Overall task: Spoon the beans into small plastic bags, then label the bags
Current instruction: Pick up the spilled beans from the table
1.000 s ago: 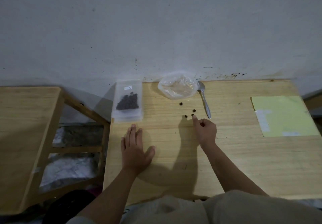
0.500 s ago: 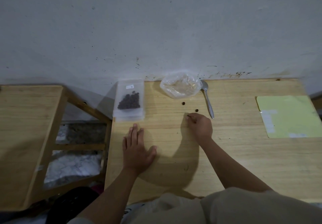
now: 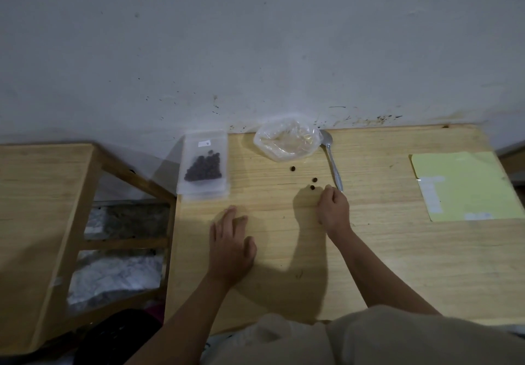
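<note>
Bare forearms, no sleeves; light beige garment [image 3: 369, 336] on lap.

Table [image 3: 369, 251]: pale wood, against the wall.
Beyond right hand [image 3: 333, 208]: loose beans [image 3: 312, 187], spoon [image 3: 332, 157], empty bag [image 3: 288, 142].
Far left: filled bag [image 3: 204, 166].
Right: yellow sheet [image 3: 466, 184].
Left hand [image 3: 231, 244]: flat on the wood.

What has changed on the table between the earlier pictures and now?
The right hand curled its pointing finger in and moved slightly right, toward the spoon. Four loose beans showed earlier; now three remain visible. The left hand stays flat on the table. The filled bag has not moved.
</note>
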A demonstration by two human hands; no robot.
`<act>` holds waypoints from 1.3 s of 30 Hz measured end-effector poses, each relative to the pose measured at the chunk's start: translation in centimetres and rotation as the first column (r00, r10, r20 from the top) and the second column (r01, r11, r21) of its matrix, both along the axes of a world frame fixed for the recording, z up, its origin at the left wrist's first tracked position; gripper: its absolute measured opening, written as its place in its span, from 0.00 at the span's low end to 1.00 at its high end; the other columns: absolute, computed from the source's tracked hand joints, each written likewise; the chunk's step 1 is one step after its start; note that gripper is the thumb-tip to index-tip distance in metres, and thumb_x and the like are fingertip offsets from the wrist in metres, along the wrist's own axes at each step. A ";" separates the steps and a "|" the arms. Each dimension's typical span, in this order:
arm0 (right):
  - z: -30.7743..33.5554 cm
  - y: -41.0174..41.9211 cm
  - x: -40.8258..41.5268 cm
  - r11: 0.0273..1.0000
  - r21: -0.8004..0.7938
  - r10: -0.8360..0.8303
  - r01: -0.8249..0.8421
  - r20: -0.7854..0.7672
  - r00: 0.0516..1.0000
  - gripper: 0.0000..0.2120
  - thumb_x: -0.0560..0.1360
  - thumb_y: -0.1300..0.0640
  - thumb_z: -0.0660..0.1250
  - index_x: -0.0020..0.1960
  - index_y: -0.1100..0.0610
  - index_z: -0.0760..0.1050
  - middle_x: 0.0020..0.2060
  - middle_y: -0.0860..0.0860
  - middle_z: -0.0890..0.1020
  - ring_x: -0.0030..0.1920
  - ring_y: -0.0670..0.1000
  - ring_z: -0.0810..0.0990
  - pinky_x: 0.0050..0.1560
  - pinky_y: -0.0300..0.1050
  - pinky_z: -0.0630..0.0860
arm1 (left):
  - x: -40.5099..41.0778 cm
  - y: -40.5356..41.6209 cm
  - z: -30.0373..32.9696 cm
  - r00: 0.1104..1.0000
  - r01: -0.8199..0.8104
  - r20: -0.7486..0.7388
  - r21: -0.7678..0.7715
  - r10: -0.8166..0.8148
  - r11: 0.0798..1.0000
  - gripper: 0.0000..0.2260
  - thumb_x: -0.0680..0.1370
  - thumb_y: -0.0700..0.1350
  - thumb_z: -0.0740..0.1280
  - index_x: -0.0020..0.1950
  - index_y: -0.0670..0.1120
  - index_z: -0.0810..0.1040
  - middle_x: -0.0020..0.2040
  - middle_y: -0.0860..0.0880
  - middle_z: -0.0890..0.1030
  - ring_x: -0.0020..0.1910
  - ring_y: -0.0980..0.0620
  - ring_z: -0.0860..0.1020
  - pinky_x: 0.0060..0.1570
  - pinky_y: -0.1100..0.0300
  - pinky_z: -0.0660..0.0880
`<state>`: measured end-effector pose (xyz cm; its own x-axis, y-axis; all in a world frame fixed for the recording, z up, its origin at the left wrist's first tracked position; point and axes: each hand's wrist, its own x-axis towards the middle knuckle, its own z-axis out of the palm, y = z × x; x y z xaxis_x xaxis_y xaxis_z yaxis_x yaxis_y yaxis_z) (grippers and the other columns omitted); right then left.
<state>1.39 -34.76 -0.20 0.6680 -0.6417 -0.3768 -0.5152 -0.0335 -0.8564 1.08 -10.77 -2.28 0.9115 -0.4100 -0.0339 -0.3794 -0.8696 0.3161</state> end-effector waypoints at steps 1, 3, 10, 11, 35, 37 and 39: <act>-0.1 -0.3 0.1 0.999 0.050 -0.015 0.016 -0.007 1.000 0.18 0.79 0.56 0.54 0.31 0.54 0.63 0.27 0.50 0.66 0.28 0.48 0.64 0.30 0.41 0.63 | 0.3 -0.9 0.2 0.999 0.032 0.015 -0.041 -0.031 0.999 0.22 0.72 0.51 0.59 0.62 0.43 0.74 0.68 0.38 0.70 0.67 0.39 0.70 0.63 0.36 0.66; -0.1 -0.9 0.2 0.991 0.127 -0.032 0.035 -0.028 0.999 0.16 0.79 0.57 0.55 0.33 0.56 0.67 0.28 0.51 0.68 0.27 0.49 0.66 0.25 0.40 0.65 | 1.3 -3.1 0.5 0.996 0.086 0.016 -0.103 -0.085 0.991 0.22 0.72 0.50 0.60 0.63 0.43 0.73 0.68 0.38 0.70 0.68 0.39 0.69 0.65 0.36 0.64; 0.3 -1.6 1.2 0.998 0.065 -0.011 0.012 -0.018 1.000 0.14 0.80 0.61 0.56 0.39 0.52 0.75 0.36 0.50 0.77 0.35 0.49 0.75 0.39 0.48 0.75 | 4.3 -9.3 0.3 0.984 0.164 -0.057 -0.067 -0.167 0.984 0.26 0.73 0.55 0.59 0.68 0.45 0.68 0.73 0.41 0.62 0.74 0.42 0.59 0.69 0.37 0.54; 0.2 -1.7 1.2 0.998 0.058 0.003 -0.002 -0.017 1.000 0.15 0.80 0.62 0.55 0.39 0.52 0.75 0.37 0.49 0.77 0.37 0.49 0.75 0.42 0.48 0.74 | 4.4 -9.6 0.0 0.983 0.166 -0.067 -0.054 -0.170 0.985 0.27 0.73 0.56 0.59 0.69 0.45 0.67 0.74 0.41 0.61 0.74 0.42 0.58 0.69 0.37 0.54; -1.0 -1.1 1.9 0.862 -0.440 0.209 -0.254 -0.148 0.967 0.08 0.73 0.56 0.70 0.45 0.61 0.81 0.42 0.55 0.80 0.40 0.52 0.79 0.43 0.43 0.74 | 4.4 -9.4 -0.9 0.985 0.163 -0.044 -0.055 -0.166 0.985 0.29 0.73 0.59 0.60 0.70 0.45 0.68 0.75 0.44 0.62 0.73 0.43 0.61 0.70 0.41 0.58; -0.8 -1.1 1.8 0.856 -0.450 0.218 -0.255 -0.134 0.967 0.07 0.73 0.58 0.70 0.45 0.62 0.81 0.41 0.56 0.80 0.39 0.52 0.79 0.43 0.45 0.76 | 4.4 -9.4 -1.0 0.986 0.161 -0.043 -0.056 -0.164 0.985 0.29 0.73 0.59 0.61 0.69 0.45 0.68 0.75 0.44 0.62 0.73 0.43 0.61 0.70 0.41 0.58; -0.6 -1.2 1.8 0.870 -0.440 0.203 -0.223 -0.094 0.975 0.06 0.74 0.58 0.69 0.45 0.62 0.81 0.41 0.54 0.80 0.39 0.50 0.78 0.42 0.43 0.75 | 4.4 -9.4 -1.0 0.986 0.162 -0.042 -0.052 -0.164 0.985 0.29 0.73 0.59 0.61 0.70 0.45 0.68 0.75 0.44 0.62 0.73 0.43 0.61 0.70 0.41 0.58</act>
